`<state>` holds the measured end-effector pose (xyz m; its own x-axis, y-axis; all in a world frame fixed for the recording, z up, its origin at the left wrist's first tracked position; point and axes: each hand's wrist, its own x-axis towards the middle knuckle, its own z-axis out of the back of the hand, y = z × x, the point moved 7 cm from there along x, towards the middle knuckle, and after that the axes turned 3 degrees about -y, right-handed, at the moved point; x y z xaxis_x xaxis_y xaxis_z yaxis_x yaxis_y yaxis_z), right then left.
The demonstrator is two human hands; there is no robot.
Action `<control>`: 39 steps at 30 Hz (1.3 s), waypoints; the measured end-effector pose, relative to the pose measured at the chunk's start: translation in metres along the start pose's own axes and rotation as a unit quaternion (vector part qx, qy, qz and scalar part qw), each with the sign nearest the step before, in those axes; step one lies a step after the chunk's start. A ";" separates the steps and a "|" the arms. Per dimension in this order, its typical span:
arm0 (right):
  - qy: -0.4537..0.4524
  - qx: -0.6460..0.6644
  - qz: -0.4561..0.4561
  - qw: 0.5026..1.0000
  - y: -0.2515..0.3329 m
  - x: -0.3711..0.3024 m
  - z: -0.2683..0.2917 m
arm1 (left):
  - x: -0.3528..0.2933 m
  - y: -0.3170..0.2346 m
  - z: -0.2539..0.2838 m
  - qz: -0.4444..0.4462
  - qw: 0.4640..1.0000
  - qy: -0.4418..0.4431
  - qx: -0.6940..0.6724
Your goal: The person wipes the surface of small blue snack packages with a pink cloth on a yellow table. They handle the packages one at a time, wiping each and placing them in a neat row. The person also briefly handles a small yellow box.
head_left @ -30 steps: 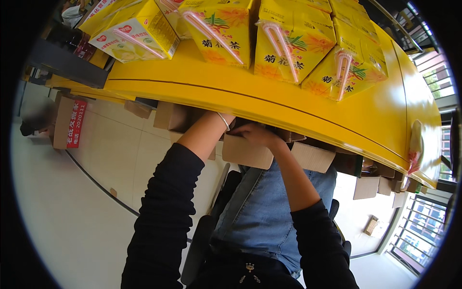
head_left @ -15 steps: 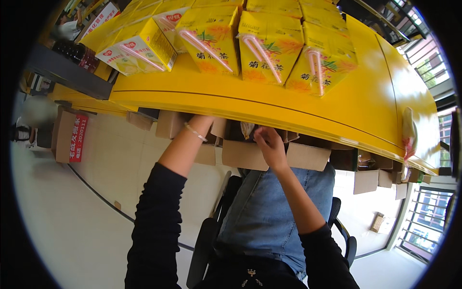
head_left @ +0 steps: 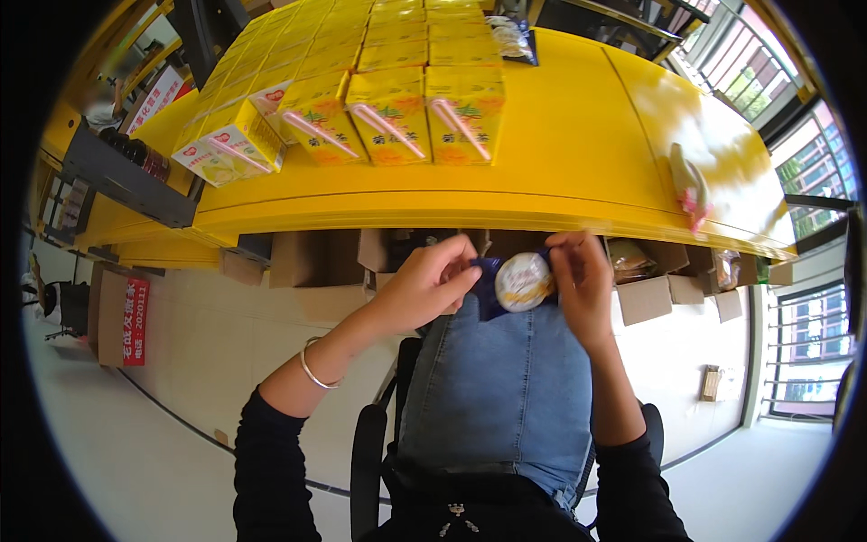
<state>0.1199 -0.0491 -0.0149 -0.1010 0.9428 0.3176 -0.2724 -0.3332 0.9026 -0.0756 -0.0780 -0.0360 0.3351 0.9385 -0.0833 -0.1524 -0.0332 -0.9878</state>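
Note:
Between my two hands, above my lap and just off the yellow table's front edge, hangs a small dark-blue snack packet (head_left: 524, 282) with a round pale item showing through it. My left hand (head_left: 424, 282), a bangle on its wrist, pinches the packet's left end. Thumb and fingers of my right hand (head_left: 582, 285) close on its right end. What is printed on the packet is too blurred to tell.
Rows of yellow drink cartons (head_left: 388, 117) with straws cover the left of the yellow table (head_left: 578, 154). Similar blue packets (head_left: 512, 41) lie behind them. A pale wrapped item (head_left: 688, 185) lies at right. Open cardboard boxes (head_left: 312, 262) stand below the table edge.
Both hands have come out from the boxes under the table edge. The blue snack packet is now held between them. The view has shifted, so the cartons appear smaller and farther left.

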 end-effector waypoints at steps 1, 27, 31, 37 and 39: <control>-0.025 -0.028 0.030 0.999 0.008 0.009 0.014 | 0.006 -0.024 -0.006 -0.041 0.998 -0.044 0.033; -0.058 -0.499 0.117 0.857 -0.014 0.106 0.132 | 0.145 -0.071 -0.025 -0.199 0.854 -0.352 0.327; -0.045 -0.353 0.095 0.930 0.010 0.109 0.142 | 0.144 -0.074 -0.023 -0.189 0.877 -0.332 0.291; -0.019 -0.336 0.238 0.911 0.059 0.089 0.031 | 0.145 -0.075 -0.023 -0.150 0.907 -0.297 0.259; -0.003 -0.380 0.260 0.888 0.050 0.092 0.010 | 0.148 -0.072 -0.022 -0.167 0.889 -0.302 0.302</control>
<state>0.1068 0.0210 0.0626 -0.3965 0.6606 0.6375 -0.7575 -0.6277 0.1792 0.0054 0.0556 0.0194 -0.0774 0.8810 0.4667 -0.6705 0.3005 -0.6784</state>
